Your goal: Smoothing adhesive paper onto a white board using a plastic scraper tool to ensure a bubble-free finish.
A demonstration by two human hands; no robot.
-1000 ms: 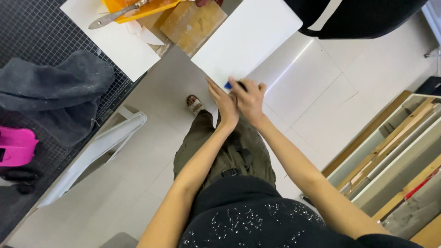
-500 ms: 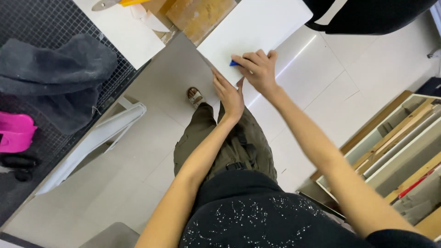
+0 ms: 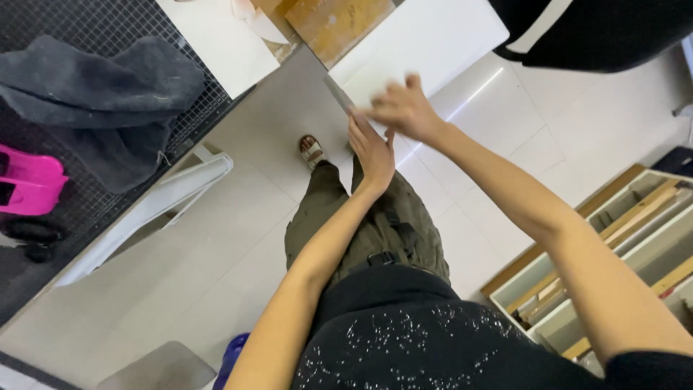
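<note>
A large white board lies tilted on the bench ahead of me. My left hand rests flat with its fingers against the board's near lower corner. My right hand hovers over the same corner, just above the left one, and is blurred by motion. I see nothing clearly in its fingers. Below the hands are my olive trousers and one sandalled foot on the pale tiled floor.
A grey cloth lies on a black grid mat beside a pink object. A wooden board and a white sheet sit at the top. A black chair is top right, and shelves of boards stand at right.
The view has shifted down and closer. My right hand has slid from the board's face toward its near corner, and the small blue object seen in it before no longer shows.
</note>
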